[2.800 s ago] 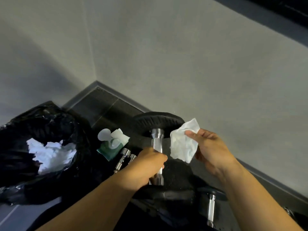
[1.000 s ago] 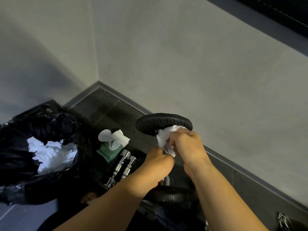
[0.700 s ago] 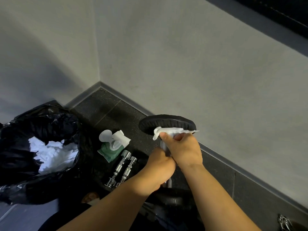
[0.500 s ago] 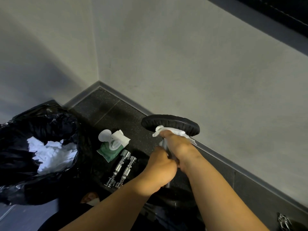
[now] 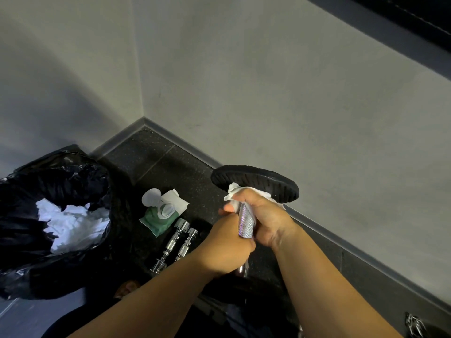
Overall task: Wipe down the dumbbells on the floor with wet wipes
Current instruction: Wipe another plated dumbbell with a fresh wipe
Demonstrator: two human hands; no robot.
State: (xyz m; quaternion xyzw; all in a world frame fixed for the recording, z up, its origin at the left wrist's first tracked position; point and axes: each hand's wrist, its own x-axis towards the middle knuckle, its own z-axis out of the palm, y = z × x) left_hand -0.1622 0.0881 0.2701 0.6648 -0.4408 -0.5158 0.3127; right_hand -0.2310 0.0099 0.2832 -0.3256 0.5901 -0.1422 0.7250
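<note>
Since the previous frame, the right hand had rotated, exposing the knurled chrome handle of the black-plated dumbbell. Nearer, the left hand gripped its lower end; beyond, the right hand clamped a crumpled white wet wipe round the upper end, axis pointing away and upward.

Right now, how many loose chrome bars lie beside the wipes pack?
2. One chrome bar lies next to the green wipes pack; the other bar lies alongside. More may hide under the arms.

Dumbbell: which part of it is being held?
Its metal handle: the left hand grips the lower part, the right hand wraps a wet wipe around the upper part.
</note>
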